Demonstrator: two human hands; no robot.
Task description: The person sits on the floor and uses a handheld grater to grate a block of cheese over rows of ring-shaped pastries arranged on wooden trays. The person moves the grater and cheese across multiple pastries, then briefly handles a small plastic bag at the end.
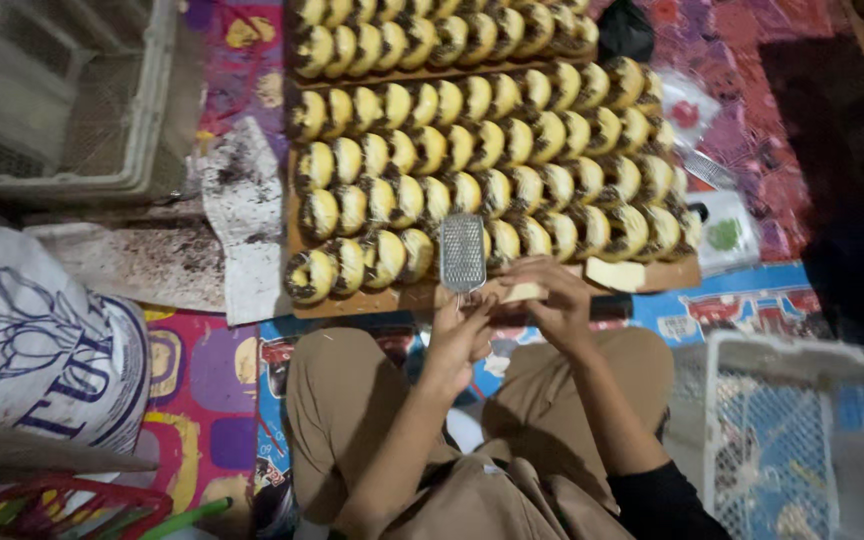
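Our left hand [462,335] grips the grater [462,252] by its handle. Our right hand [550,295] pinches a cheese block [524,292] beside the tray [352,302] of doughnuts [482,150].

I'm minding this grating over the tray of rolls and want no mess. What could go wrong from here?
1. The right hand pinches a small pale block close to the grater held by the left hand; fingertips could get scraped.
2. The grater sits at the tray's near edge, so shavings may fall on the lap or mat.
3. A pale slab lies by the tray edge and could be knocked off.
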